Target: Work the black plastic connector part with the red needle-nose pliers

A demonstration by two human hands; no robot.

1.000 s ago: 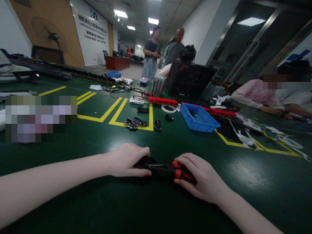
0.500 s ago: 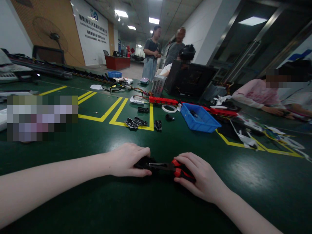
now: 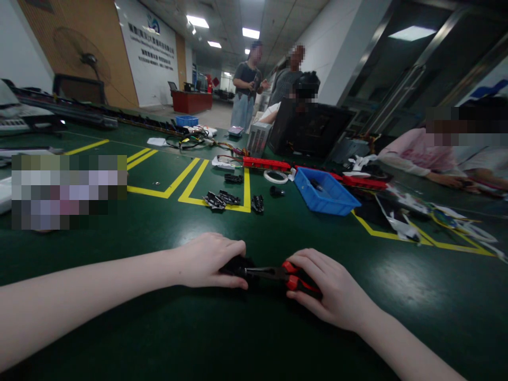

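My left hand (image 3: 212, 262) is closed round a black plastic part (image 3: 237, 266) just above the green table, with much of the part hidden by the fingers and thumb. Red-and-black handles fill my right hand (image 3: 321, 288); they belong to long-nose pliers (image 3: 291, 275). The pliers' metal jaws point left and meet the right end of the black part. Whether the jaws are clamped on it or only touching, I cannot tell. Beyond my hands lie several similar black parts (image 3: 229, 198), some within a yellow-taped outline.
A blue bin (image 3: 327, 193) stands right of the black parts, near a white ring (image 3: 275, 177) and a small dark piece (image 3: 277, 191). Red strips (image 3: 265, 164) lie behind. Cables and scraps (image 3: 456, 222) are at right. Other people stand or sit beyond the table.
The pliers and my right hand have shifted very slightly to the right. My left hand keeps its hold on the black part. In the background a standing person's hands have moved.
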